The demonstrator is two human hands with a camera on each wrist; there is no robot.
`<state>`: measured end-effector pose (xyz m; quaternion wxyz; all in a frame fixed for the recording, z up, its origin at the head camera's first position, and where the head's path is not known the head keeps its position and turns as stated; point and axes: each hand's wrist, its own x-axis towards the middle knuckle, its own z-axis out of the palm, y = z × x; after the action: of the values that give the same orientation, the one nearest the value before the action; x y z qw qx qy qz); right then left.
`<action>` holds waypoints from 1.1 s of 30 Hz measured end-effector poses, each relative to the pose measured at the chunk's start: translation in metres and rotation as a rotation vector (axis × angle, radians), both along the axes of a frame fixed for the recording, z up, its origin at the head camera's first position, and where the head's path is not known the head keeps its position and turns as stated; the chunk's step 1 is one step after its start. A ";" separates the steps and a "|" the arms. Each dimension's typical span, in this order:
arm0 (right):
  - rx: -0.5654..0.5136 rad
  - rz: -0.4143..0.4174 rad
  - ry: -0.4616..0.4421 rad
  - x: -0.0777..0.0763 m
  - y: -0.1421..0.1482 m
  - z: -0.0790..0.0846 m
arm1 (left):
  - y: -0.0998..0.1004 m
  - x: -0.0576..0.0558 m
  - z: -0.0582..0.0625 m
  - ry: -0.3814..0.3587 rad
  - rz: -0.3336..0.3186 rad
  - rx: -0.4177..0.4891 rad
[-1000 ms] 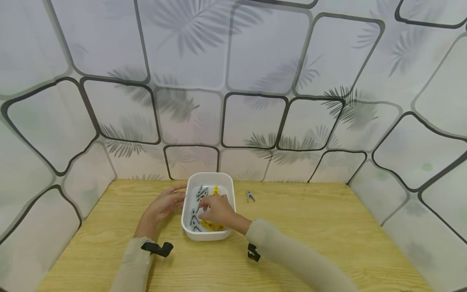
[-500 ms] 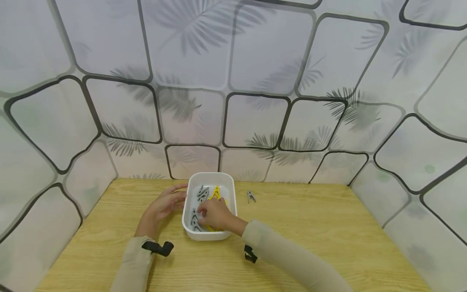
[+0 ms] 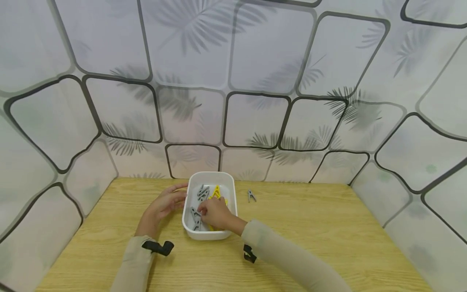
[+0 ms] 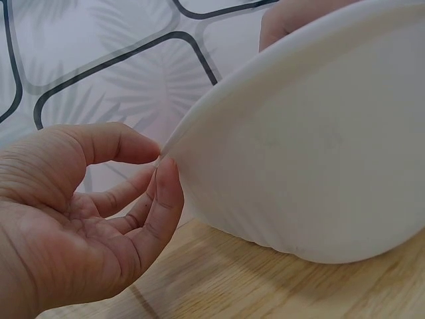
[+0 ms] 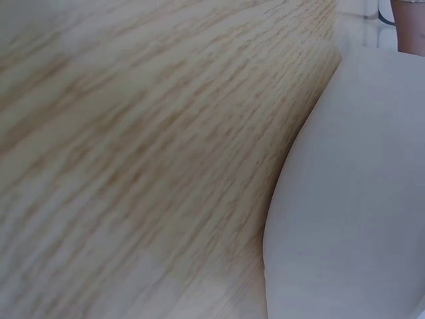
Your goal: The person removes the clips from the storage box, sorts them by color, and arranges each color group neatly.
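Note:
A white plastic tub (image 3: 185, 215) stands on the wooden table and holds grey and yellow clothespins. My left hand (image 3: 166, 205) is at the tub's left side; in the left wrist view its curled thumb and fingertips meet at the rim. My right hand (image 3: 216, 213) reaches into the tub, fingers curled, with its fingertips at a grey clothespin (image 3: 195, 212). Another grey clothespin (image 3: 197, 225) lies just below it. More grey clothespins (image 3: 203, 192) lie farther back, beside a yellow clothespin (image 3: 217, 190). The right hand partly covers other yellow ones. The right wrist view shows only the tub's outer wall.
A single grey clothespin (image 3: 251, 196) lies on the wooden table (image 3: 310, 227), right of the tub. Behind and on both sides stand patterned walls (image 3: 255, 121). A black wrist strap (image 3: 158, 247) sits on the left sleeve.
The right hand's thumb and fingers have come closer together and moved down toward the grey clothespins at the tub's left. Those clothespins have shifted and turned. The left hand keeps its place.

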<state>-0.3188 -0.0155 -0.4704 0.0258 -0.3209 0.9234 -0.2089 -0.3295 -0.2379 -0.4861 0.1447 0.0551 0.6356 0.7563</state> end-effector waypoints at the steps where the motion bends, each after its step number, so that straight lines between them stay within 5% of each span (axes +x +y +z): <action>1: -0.007 -0.002 -0.002 0.000 0.000 0.000 | 0.000 0.000 0.000 -0.001 0.000 0.000; 19: -0.180 -0.024 -0.101 0.003 0.005 0.008 | -0.001 0.003 0.002 0.004 -0.001 -0.007; 27: -0.235 -0.004 0.017 0.005 0.006 0.009 | 0.000 0.003 0.000 0.006 -0.009 0.023; 33: -0.238 -0.015 0.225 0.008 0.010 0.014 | 0.000 0.002 0.000 -0.003 -0.017 0.030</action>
<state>-0.3109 -0.0057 -0.4563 -0.1176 -0.3363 0.8915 -0.2797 -0.3273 -0.2380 -0.4864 0.1513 0.0614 0.6236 0.7645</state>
